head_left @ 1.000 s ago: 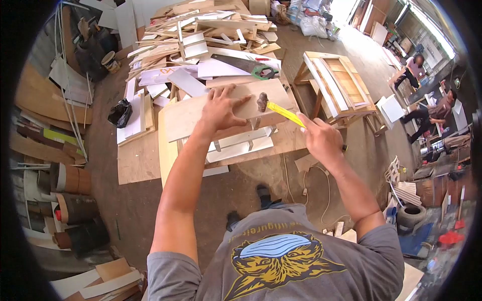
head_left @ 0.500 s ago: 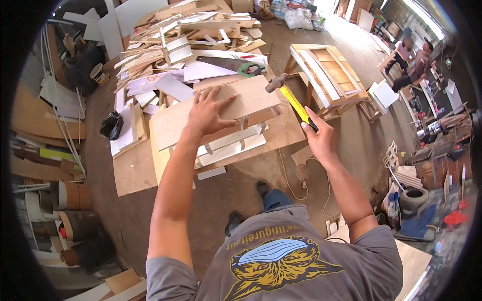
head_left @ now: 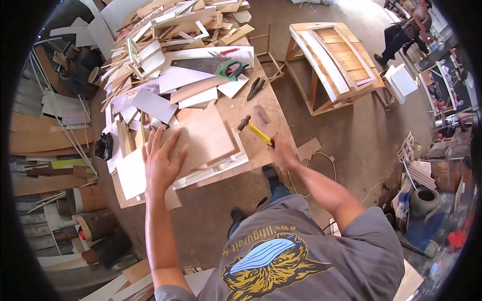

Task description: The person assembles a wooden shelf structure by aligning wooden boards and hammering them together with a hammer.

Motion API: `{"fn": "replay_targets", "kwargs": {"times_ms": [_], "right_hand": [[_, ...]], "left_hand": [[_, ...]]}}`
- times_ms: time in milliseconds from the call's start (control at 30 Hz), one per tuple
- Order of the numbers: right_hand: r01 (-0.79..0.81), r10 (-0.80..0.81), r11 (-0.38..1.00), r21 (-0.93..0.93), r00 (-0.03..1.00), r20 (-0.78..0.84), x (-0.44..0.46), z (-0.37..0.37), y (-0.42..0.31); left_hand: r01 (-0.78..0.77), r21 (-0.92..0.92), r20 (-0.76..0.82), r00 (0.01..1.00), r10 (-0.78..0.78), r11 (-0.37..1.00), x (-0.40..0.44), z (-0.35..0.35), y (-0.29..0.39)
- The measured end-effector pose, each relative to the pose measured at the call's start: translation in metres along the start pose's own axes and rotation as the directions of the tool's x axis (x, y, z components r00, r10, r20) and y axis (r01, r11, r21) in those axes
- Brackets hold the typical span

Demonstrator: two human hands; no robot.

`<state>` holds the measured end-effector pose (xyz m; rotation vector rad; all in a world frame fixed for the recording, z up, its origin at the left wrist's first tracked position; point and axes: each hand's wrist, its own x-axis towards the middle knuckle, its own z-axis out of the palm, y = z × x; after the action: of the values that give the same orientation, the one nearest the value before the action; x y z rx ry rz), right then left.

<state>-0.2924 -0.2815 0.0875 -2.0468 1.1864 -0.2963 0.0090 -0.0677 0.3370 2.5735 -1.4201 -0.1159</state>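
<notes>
A wooden box-like piece with a pale plywood top (head_left: 207, 136) lies at the near edge of the work table (head_left: 273, 105). My left hand (head_left: 163, 158) rests on its left part, fingers spread. My right hand (head_left: 283, 153) is wrapped round the handle of a yellow and black hammer (head_left: 258, 133), low over the table to the right of the piece. The hammer's head points toward the plywood, apart from it. Beyond the hammer are a small brownish block (head_left: 261, 114) and black pliers (head_left: 256, 89).
Wood offcuts (head_left: 160, 42) are heaped at the table's far side, with a green-handled saw (head_left: 232, 69) beside them. A wooden frame table (head_left: 334, 62) stands to the right. Another person (head_left: 409, 30) is at the upper right. A cable (head_left: 326, 156) crosses the floor.
The view has shifted, and the piece now lies turned and further left. My right hand has lowered the hammer toward the table. The pliers and brownish block have come into sight.
</notes>
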Motion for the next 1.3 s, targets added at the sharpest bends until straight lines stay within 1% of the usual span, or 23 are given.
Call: {"fn": "replay_targets", "kwargs": {"times_ms": [67, 100, 200, 300, 367, 400, 500, 533, 600, 700, 800, 867, 933, 967, 1000, 1067, 1100, 1133, 1200, 1233, 1300], "right_hand": [[0.025, -0.024, 0.999, -0.037, 0.999, 0.041, 0.023, 0.026, 0.027], [-0.037, 0.041, 0.998, -0.048, 0.995, 0.086, 0.031, 0.029, 0.029], [-0.148, 0.153, 0.987, -0.059, 0.983, 0.104, 0.057, 0.045, 0.041], [-0.17, 0.181, 0.978, -0.118, 0.979, 0.095, 0.082, 0.051, 0.044], [-0.014, 0.012, 0.99, -0.143, 1.0, -0.012, 0.092, 0.064, 0.057], [0.062, -0.073, 0.985, -0.161, 0.995, -0.068, 0.097, 0.065, 0.057], [0.235, -0.297, 0.922, -0.309, 0.939, -0.173, 0.111, 0.075, 0.051], [0.362, -0.401, 0.889, -0.281, 0.911, -0.095, 0.116, 0.084, 0.057], [0.592, -0.595, 0.783, -0.19, 0.802, 0.048, 0.12, 0.099, 0.062], [0.756, -0.734, 0.642, -0.125, 0.654, 0.182, 0.122, 0.11, 0.06], [0.778, -0.734, 0.61, -0.148, 0.626, 0.263, 0.123, 0.114, 0.058], [0.78, -0.737, 0.606, -0.159, 0.625, 0.259, 0.123, 0.115, 0.053], [0.779, -0.743, 0.605, -0.165, 0.627, 0.233, 0.124, 0.119, 0.051], [0.773, -0.744, 0.611, -0.168, 0.634, 0.211, 0.124, 0.122, 0.052], [0.766, -0.742, 0.619, -0.174, 0.643, 0.189, 0.124, 0.123, 0.052], [0.706, -0.69, 0.699, -0.115, 0.707, 0.153, 0.126, 0.126, 0.052], [0.671, -0.658, 0.736, -0.09, 0.74, 0.138, 0.129, 0.124, 0.051], [0.592, -0.589, 0.806, 0.0, 0.801, 0.107, 0.134, 0.119, 0.048], [0.409, -0.427, 0.894, 0.185, 0.901, 0.071, 0.141, 0.107, 0.033], [0.437, -0.45, 0.87, 0.229, 0.893, 0.003, 0.142, 0.089, 0.015], [0.494, -0.476, 0.815, 0.303, 0.869, -0.138, 0.137, 0.02, -0.047]], "left_hand": [[0.093, 0.013, -0.019, 0.996, -0.092, 0.996, -0.003, 0.005, 0.008], [0.144, -0.011, -0.013, 0.99, -0.144, 0.99, -0.003, 0.002, 0.018], [0.137, -0.044, -0.08, 0.987, -0.14, 0.99, -0.005, 0.017, 0.014], [0.152, -0.01, -0.098, 0.984, -0.152, 0.988, -0.006, 0.021, 0.015], [0.161, -0.01, -0.108, 0.981, -0.161, 0.987, -0.005, 0.021, 0.018], [0.163, -0.012, -0.115, 0.98, -0.163, 0.987, -0.004, 0.021, 0.019], [0.155, -0.049, -0.136, 0.978, -0.16, 0.987, -0.004, 0.025, 0.016], [0.159, -0.046, -0.134, 0.977, -0.164, 0.986, -0.003, 0.026, 0.016], [0.166, -0.039, -0.133, 0.976, -0.17, 0.985, -0.003, 0.026, 0.016], [0.162, -0.034, -0.136, 0.977, -0.165, 0.986, -0.003, 0.026, 0.015], [0.166, -0.042, -0.13, 0.977, -0.171, 0.985, -0.003, 0.024, 0.018], [0.165, -0.01, -0.133, 0.977, -0.165, 0.986, -0.003, 0.025, 0.016], [0.169, -0.032, -0.123, 0.978, -0.171, 0.985, -0.003, 0.021, 0.018], [0.172, -0.084, -0.117, 0.976, -0.181, 0.982, -0.003, 0.018, 0.02], [0.161, -0.069, -0.113, 0.979, -0.168, 0.985, -0.004, 0.017, 0.019], [0.175, -0.113, -0.12, 0.975, -0.188, 0.978, -0.003, 0.017, 0.014], [0.155, -0.128, -0.145, 0.974, -0.173, 0.979, -0.003, 0.017, 0.01], [0.152, -0.114, -0.141, 0.976, -0.167, 0.982, -0.003, 0.016, 0.009], [0.139, -0.087, -0.137, 0.979, -0.15, 0.986, -0.003, 0.013, 0.006], [0.107, -0.094, -0.162, 0.979, -0.121, 0.99, -0.003, 0.012, 0.001], [0.057, -0.087, -0.174, 0.982, -0.072, 0.995, -0.002, 0.008, -0.004]]}}
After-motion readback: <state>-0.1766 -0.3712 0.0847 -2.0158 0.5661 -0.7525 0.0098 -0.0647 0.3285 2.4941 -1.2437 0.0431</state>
